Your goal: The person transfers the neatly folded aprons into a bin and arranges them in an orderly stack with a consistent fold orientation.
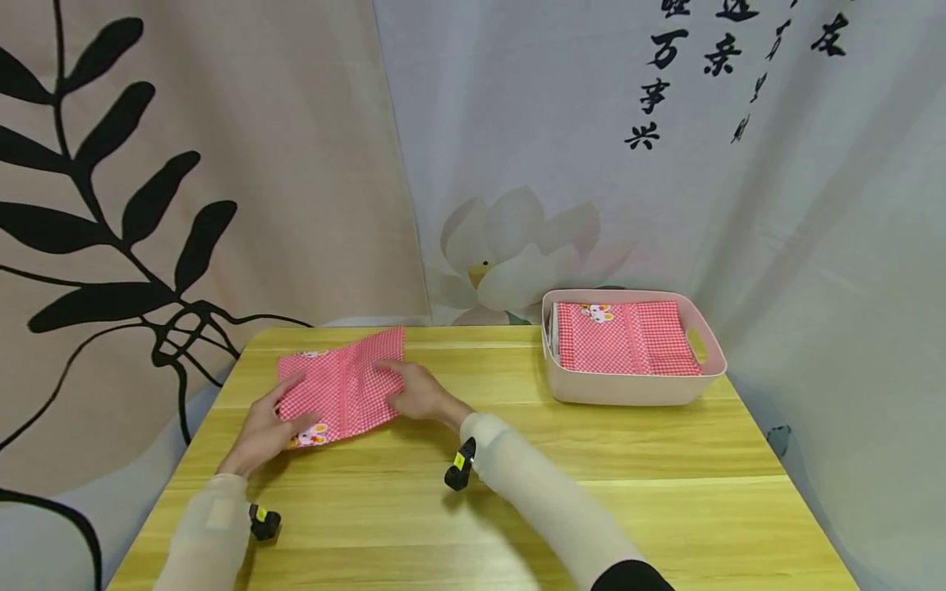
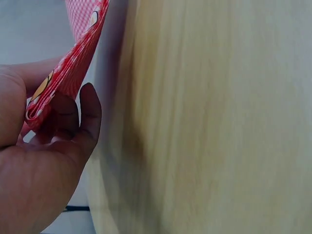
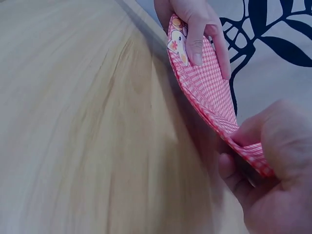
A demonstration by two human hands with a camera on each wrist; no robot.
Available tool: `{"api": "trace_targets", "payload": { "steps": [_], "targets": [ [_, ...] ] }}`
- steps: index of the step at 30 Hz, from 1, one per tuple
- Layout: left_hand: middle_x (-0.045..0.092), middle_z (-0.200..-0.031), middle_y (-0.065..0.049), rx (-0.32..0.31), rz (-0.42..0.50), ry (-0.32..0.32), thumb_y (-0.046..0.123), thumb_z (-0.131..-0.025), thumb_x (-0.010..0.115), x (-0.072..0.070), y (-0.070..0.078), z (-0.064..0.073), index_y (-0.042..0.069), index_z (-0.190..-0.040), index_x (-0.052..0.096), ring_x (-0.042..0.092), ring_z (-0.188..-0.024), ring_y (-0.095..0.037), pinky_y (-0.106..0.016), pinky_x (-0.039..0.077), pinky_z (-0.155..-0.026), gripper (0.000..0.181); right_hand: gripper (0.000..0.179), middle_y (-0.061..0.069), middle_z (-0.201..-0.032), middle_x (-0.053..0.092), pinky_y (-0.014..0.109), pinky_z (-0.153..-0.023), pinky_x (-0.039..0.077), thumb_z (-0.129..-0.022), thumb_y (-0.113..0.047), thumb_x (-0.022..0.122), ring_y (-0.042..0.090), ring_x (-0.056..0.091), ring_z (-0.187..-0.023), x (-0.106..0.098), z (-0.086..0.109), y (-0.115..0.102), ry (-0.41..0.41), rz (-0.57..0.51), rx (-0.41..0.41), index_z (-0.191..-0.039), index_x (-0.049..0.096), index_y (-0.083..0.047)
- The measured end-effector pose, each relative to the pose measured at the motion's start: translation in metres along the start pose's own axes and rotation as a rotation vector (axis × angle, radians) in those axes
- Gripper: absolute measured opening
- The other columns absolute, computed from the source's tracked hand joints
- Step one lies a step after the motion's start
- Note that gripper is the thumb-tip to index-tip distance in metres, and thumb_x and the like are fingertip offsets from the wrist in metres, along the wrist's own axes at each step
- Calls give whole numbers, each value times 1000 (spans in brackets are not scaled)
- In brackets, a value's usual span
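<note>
A folded red-and-white checked cloth (image 1: 342, 386) with a cartoon rabbit print hangs between both hands, raised off the left part of the table. My left hand (image 1: 262, 428) grips its left edge, thumb on the upper face and fingers underneath. At the right edge, my right hand (image 1: 423, 392) pinches the cloth with its fingers below. In the left wrist view the cloth (image 2: 73, 66) shows several stacked layers along its edge. The right wrist view has the cloth (image 3: 207, 87) sagging in a shallow curve between the hands.
A pink plastic basket (image 1: 636, 391) stands at the table's back right corner. Inside it lies a similar folded checked cloth (image 1: 617, 341), with a white edge at its left. The wooden table (image 1: 473, 525) ends at the back against a printed curtain (image 1: 517, 123).
</note>
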State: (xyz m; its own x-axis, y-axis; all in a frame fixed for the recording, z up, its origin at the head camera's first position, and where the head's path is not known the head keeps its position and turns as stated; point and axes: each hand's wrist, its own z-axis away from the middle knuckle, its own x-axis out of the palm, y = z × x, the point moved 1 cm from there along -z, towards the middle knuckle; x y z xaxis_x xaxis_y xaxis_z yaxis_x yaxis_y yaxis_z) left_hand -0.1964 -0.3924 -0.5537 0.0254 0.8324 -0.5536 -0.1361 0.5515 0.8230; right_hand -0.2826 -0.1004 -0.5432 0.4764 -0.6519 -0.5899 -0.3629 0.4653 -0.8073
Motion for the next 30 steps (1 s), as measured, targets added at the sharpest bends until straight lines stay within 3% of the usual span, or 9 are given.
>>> {"api": "trace_targets", "payload": {
  "steps": [2, 5, 7, 9, 15, 19, 24, 27, 30],
  "targets": [
    [21, -187, -28, 27, -11, 0, 23, -106, 82, 1, 6, 1, 17, -183, 20, 27, -170, -55, -70, 36, -135, 98, 79, 8, -180, 47, 43, -141, 37, -101, 1, 74, 29, 45, -168, -6, 4, -1, 5, 11, -22, -173, 47, -18],
    [24, -187, -26, 70, -15, -1, 25, -107, 82, 2, 15, 2, 20, -183, 21, 42, -161, -49, -38, 56, -119, 97, 83, 9, -183, 42, 43, -143, 32, -101, 0, 74, 30, 40, -171, -16, 10, -1, 17, 12, -54, -175, 41, -15],
    [23, -188, -24, 97, -9, 3, 25, -107, 81, 4, 21, 3, 22, -183, 22, 47, -153, -43, -18, 55, -101, 97, 84, 10, -184, 40, 43, -143, 33, -101, 0, 74, 31, 41, -171, -24, 15, -1, 28, 20, -76, -176, 39, -13],
    [26, -187, -23, 120, 21, -1, 23, -107, 81, 6, 28, 3, 24, -183, 22, 53, -144, -38, -10, 52, -89, 97, 86, 11, -184, 39, 44, -143, 33, -101, 1, 74, 32, 41, -170, -31, 20, -1, 36, 10, -92, -177, 37, -13],
    [33, -184, -22, 172, 56, 0, 26, -106, 83, 10, 46, 3, 30, -183, 21, 65, -116, -14, -17, 59, -82, 99, 87, 15, -184, 38, 48, -139, 40, -102, 0, 73, 36, 48, -165, -54, 31, -2, 54, -33, -128, -178, 33, -12],
    [29, -187, -19, 201, 74, 0, 28, -106, 82, 14, 58, 1, 34, -183, 18, 62, -130, -19, -12, 57, -88, 100, 90, 17, -183, 38, 51, -131, 50, -101, 0, 72, 39, 58, -155, -69, 37, -2, 84, -67, -129, -180, 29, -12],
    [20, -190, -13, 221, 71, -6, 34, -106, 82, 18, 70, -3, 37, -183, 16, 51, -150, -37, -6, 52, -92, 101, 90, 17, -183, 38, 53, -131, 51, -101, -1, 71, 39, 58, -154, -85, 44, 0, 104, -96, -138, -180, 29, -14],
    [17, -191, -12, 229, 91, -20, 34, -106, 82, 21, 78, -4, 39, -182, 16, 57, -141, -36, -11, 56, -85, 101, 91, 18, -183, 38, 54, -126, 55, -101, -2, 72, 39, 63, -148, -95, 50, 1, 110, -94, -146, -180, 28, -14],
    [26, -188, -17, 241, 120, -34, 33, -106, 83, 24, 86, -6, 40, -182, 16, 63, -134, -23, -15, 60, -86, 101, 92, 17, -184, 38, 55, -129, 52, -100, -3, 72, 39, 61, -150, -105, 57, 2, 124, -80, -151, -180, 28, -14]
  ]
}}
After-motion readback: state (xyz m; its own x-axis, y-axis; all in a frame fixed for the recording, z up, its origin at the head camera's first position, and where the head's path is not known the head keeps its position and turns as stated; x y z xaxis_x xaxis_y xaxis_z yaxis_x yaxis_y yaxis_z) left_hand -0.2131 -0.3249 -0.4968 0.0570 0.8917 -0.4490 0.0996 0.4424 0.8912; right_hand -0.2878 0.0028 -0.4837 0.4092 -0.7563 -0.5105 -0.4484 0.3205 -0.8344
